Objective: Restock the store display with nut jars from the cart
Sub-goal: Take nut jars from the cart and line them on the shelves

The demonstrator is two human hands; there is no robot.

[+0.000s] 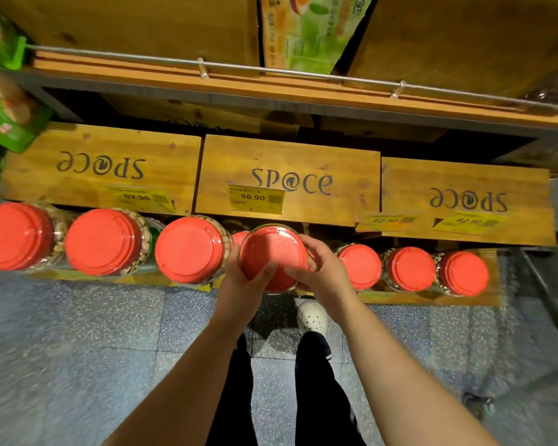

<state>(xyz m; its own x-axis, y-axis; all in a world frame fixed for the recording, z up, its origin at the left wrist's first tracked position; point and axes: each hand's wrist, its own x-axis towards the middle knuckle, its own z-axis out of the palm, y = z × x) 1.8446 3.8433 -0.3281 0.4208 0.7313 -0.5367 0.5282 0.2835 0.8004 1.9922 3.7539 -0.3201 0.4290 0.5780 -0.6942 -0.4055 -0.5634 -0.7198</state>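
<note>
A clear nut jar with a red lid (273, 249) sits in the middle of the low display row, seen from above. My left hand (244, 280) grips its left side and my right hand (316, 268) grips its right side, fingers curled round the lid rim. Three larger red-lidded jars (189, 249) stand in line to its left. Three smaller red-lidded jars (411, 268) stand to its right. Another red lid (240, 236) peeks out behind the held jar. The cart is out of sight.
Wooden crates marked SP@CE (287, 178) with yellow price tags (255, 197) stand right behind the jars. An upper shelf with a metal rail (271, 70) overhangs them. Green boxes (7, 117) sit at the left. My feet (311, 317) stand on speckled floor tiles.
</note>
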